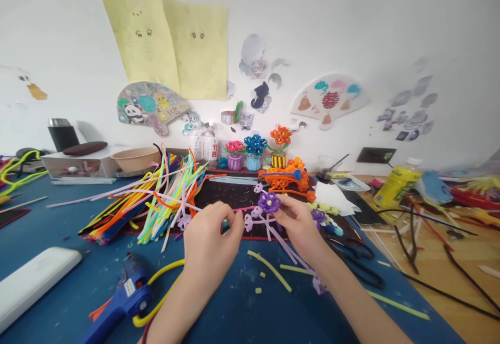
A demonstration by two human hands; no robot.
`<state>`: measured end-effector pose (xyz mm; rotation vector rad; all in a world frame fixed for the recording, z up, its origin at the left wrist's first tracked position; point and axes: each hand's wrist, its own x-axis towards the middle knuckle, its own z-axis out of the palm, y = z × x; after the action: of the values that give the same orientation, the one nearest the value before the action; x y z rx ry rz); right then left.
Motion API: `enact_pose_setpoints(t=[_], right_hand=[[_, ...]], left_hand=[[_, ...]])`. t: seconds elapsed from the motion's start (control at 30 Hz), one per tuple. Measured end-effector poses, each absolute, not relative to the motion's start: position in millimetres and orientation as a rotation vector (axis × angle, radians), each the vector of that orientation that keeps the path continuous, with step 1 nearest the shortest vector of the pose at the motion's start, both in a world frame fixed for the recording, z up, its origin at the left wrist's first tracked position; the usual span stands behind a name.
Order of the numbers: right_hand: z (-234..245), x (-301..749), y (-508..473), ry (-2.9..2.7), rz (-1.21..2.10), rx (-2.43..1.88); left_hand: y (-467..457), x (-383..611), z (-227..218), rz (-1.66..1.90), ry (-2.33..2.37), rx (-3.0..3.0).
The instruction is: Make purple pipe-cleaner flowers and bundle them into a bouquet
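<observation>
In front of me, my right hand [299, 224] pinches a dark purple pipe-cleaner flower [269, 202] with a pale centre. Below and beside it, light purple pipe-cleaner stems [287, 249] cross, with small lilac blossoms [249, 222] around them. My left hand [213, 237] is closed just left of the flower, thumb and index together at the end of a thin pink pipe cleaner [244, 209]. That pink piece spans the gap toward the flower; its far end is hidden. Another purple flower [318, 216] shows behind my right hand.
A bundle of coloured pipe cleaners [167, 198] lies left. A blue glue gun [127, 297] and white case [37, 284] sit near front left. Black scissors [361, 260] lie beside my right forearm. Potted pipe-cleaner flowers [254, 151] stand at the back. Yellow scraps [269, 270] are scattered ahead.
</observation>
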<state>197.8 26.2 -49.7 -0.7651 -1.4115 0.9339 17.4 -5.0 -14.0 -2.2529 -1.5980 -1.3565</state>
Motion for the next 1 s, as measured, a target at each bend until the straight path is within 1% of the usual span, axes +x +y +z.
enact_pose_setpoints(t=[0.17, 0.27, 0.57, 0.8, 1.0], right_hand=[[-43.9, 196.9, 22.4, -1.577, 0.871, -0.788], [-42.0, 195.9, 21.2, -1.699, 0.819, -0.785], [-41.2, 196.0, 21.7, -1.769, 0.764, -0.79], [-42.6, 196.8, 21.9, -1.755, 0.763, -0.786], [-40.6, 196.6, 20.3, -1.745, 0.787, -0.793]], left_hand=[[-8.0, 20.8, -10.5, -1.451, -1.306, -2.309], [-9.7, 21.5, -9.2, -1.468, -1.211, -2.319], [-9.4, 20.9, -10.7, -1.405, -1.207, -2.377], [-9.2, 20.8, -8.1, -1.491, -1.268, -2.371], [-8.0, 20.6, -9.3, -1.392, -1.205, -2.402]])
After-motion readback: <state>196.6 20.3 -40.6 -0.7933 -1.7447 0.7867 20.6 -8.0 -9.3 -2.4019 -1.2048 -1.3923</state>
